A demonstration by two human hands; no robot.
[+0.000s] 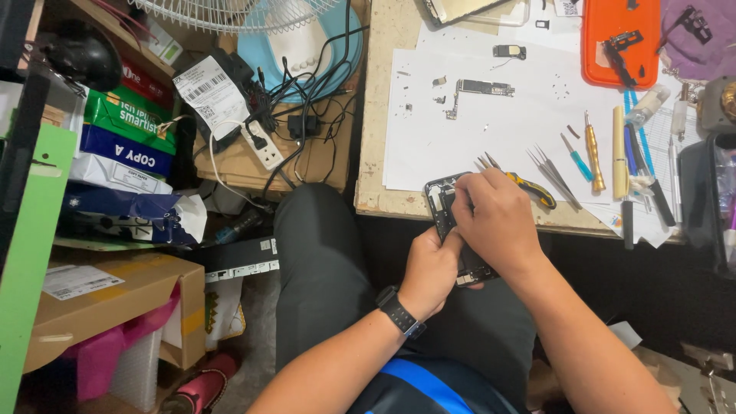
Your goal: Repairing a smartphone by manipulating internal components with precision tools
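Cardboard box (115,295) lay on floor, far left; paper reams (123,146) stacked above it. Power strip (257,146) with tangled cables sat on low shelf left of tabletop (376,115). Left hand (431,270), watch (400,313) on wrist, was closed around lower part of opened phone (445,211), held over lap just off tabletop's near edge. Right hand (497,222) lay curled over phone, fingertips pressed to top end. Tweezers (556,175), screwdrivers (594,153) lay near front edge, right. Orange tray (613,38) sat at far right corner.
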